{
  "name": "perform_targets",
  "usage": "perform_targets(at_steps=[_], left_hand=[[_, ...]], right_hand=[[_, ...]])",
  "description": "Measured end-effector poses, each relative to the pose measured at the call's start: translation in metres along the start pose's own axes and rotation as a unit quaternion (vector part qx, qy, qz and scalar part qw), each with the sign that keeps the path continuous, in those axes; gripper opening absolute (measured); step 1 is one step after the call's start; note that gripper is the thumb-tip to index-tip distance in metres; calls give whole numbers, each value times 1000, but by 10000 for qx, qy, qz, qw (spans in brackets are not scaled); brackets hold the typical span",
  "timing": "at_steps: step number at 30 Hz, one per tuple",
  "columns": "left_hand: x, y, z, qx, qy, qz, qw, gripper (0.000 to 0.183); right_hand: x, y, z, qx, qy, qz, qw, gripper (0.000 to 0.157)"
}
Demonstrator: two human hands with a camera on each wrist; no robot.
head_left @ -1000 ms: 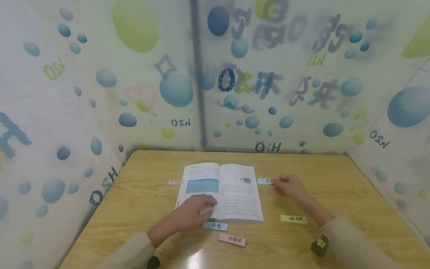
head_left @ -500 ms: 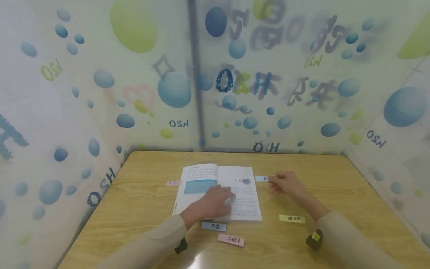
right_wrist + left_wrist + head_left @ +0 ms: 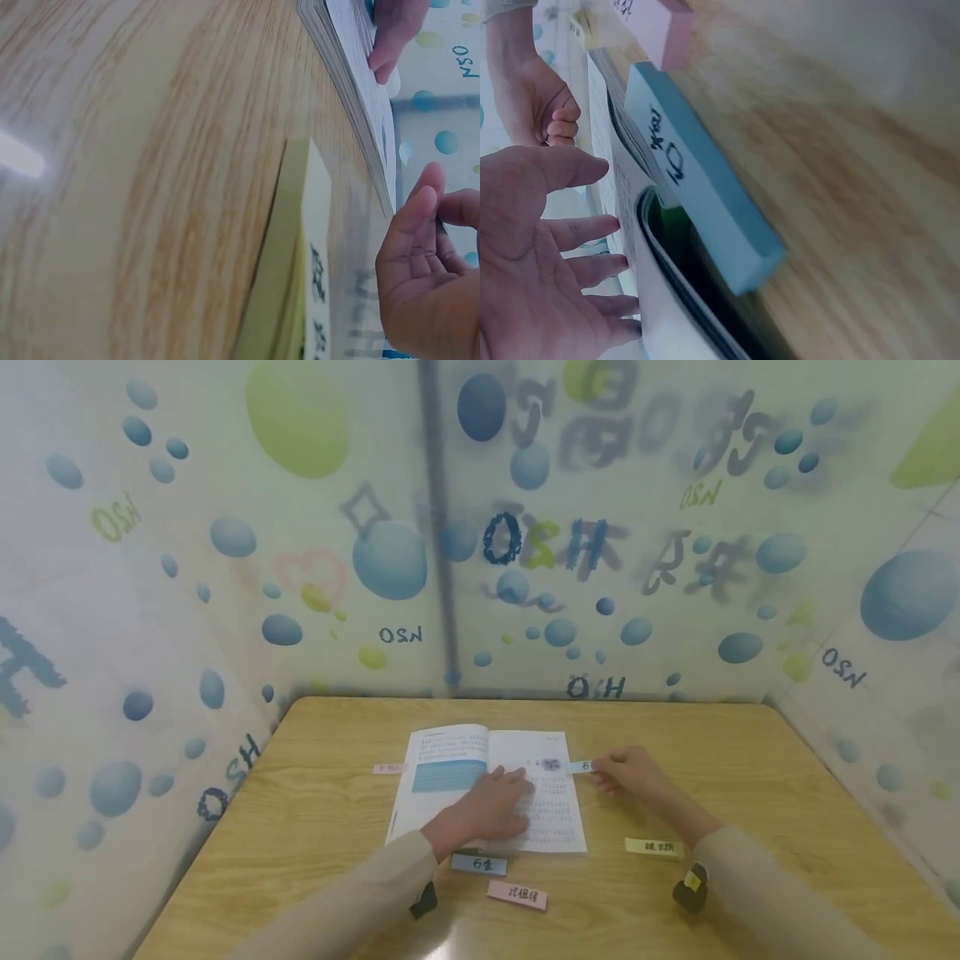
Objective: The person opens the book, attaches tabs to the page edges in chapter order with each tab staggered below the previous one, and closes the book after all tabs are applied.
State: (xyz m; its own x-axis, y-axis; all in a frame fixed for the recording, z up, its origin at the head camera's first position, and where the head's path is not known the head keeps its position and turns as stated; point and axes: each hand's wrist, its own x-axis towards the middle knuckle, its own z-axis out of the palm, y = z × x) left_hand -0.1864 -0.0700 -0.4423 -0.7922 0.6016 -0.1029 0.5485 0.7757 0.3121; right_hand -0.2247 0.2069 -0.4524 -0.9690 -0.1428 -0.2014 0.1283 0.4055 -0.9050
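An open book (image 3: 422, 817) lies on the table, a blue block printed on its left page. My left hand (image 3: 498, 806) rests across the right page with its fingers spread; the left wrist view shows the fingertips (image 3: 609, 225) at the paper. Beyond the book's right edge, my right hand (image 3: 628, 772) pinches a blue sticky note (image 3: 579, 767) with writing on it. The note's free end is right at the page edge, and the fingers cover its other end. In the right wrist view, thumb and fingers of the right hand (image 3: 427, 277) meet at the tips.
Near the book's lower edge lie a blue sticky-note pad (image 3: 478, 864) and a pink one (image 3: 517, 895). A yellow pad (image 3: 654, 848) sits below the right hand. A pink tab (image 3: 387, 769) sticks out from the book's left side. Patterned walls surround the wooden table (image 3: 315, 752).
My left hand has moved right from the lower left page onto the right page, its fingers now spread. My right hand has brought the blue sticky note slightly left, to the page edge.
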Motion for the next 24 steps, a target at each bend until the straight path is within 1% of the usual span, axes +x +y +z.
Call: perform_targets(at_steps=[2,5,10,14,19,24], left_hand=[[8,1,2,-45,-30,-13,10000,52],[20,4,3,-50,-91,-123,9999,55],[38,12,3,-146,-178,-512,9984,60],[48,17,3,-225,-104,-744,9969,59],[60,18,8,-263,72,-773,9966,56],[72,17,14,-340,147,-831,9959,56]], right_hand=[[-1,-1,0,-23,10,61,10000,25],[-2,-3,1,-74,24,160,9998,24],[-7,-3,3,-95,-14,278,9996,24],[-10,-2,4,-99,-44,301,9995,24],[-11,-1,5,-103,-46,285,9995,23],[-12,1,4,-237,-68,331,9991,21]])
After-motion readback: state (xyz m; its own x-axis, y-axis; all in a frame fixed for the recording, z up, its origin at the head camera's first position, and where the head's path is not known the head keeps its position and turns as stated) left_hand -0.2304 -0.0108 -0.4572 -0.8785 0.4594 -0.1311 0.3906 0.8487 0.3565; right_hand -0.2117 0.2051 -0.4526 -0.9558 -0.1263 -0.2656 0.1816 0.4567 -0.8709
